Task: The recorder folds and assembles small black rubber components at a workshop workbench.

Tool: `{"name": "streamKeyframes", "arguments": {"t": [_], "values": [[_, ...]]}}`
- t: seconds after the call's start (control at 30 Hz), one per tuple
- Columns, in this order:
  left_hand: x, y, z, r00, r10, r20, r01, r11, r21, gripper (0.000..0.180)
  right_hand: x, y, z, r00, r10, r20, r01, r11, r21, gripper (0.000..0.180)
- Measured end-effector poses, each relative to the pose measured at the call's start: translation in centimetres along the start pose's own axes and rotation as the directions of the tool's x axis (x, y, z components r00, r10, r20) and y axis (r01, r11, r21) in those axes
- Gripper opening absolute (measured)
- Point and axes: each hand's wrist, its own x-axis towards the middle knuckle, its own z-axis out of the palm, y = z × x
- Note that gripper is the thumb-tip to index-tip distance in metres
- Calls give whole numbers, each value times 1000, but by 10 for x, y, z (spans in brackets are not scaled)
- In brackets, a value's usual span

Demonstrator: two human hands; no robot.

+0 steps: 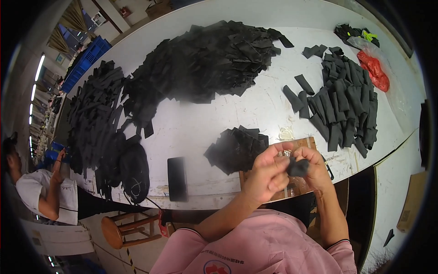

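Partly hidden, black fabric piece (299, 167) sits betw. both hands (287, 170).

A long white worktable (273, 105) fills the view, its edges bending toward the rim. Below its near edge stands a round wooden stool (119, 228) on a pale floor. Blue crates (86, 61) sit far left, with strip lights (39, 61) glowing along that side.

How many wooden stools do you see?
1: a round-topped wooden stool stands on the floor at lower left, beside the table edge. Others may be hidden under the table.
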Motion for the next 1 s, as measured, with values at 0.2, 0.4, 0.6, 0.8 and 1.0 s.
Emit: {"name": "streamKeyframes", "arguments": {"t": [0.2,0.4,0.6,0.8,1.0], "values": [[-9,-6,-3,990,89,-105,-48,937,345,29,5,13,-10,996,65,53,-62,996,-63,16],[4,2,-10,874,479,80,-295,394,870,25,10,11,1,1000,-8,-17,5,983,-185,19],[7,14,1,719,441,537,-584,-34,811,14,-7,-9,3,957,-286,-43,239,867,-437,22],[5,4,5,783,520,342,-552,327,767,10,-15,-51,24,858,-385,341,420,141,-897,39],[15,13,-4,734,383,561,-619,38,784,10,-15,-27,8,899,-368,238,335,228,-914,25]]}}
